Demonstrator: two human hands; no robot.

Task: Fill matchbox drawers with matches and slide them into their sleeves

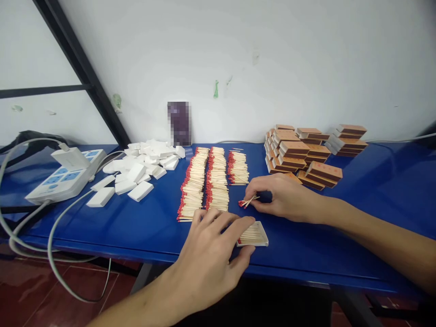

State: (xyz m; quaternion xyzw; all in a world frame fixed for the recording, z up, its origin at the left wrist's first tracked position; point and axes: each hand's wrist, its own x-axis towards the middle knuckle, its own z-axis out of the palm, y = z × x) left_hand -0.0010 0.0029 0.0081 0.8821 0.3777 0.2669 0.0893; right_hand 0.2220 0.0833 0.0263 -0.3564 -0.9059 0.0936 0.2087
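My left hand (213,252) rests low over the blue table, its thumb and index finger gripping the left end of a small white matchbox tray (265,239). Red-tipped matches (254,233) lie side by side inside that tray. Just above it, my right hand (288,197) pinches a few matches (251,200) between thumb and fingertips, red heads pointing left. Three long rows of matches are laid out beyond my hands: a left row (194,181), a middle row (217,177) and a shorter right row (239,168).
Many white matchbox trays (139,190) are heaped at the left. Stacked orange-brown matchbox sleeves (293,150) stand at the back right. A white power strip (64,177) with looping cables sits far left. A dark pixelated box (180,123) leans against the wall.
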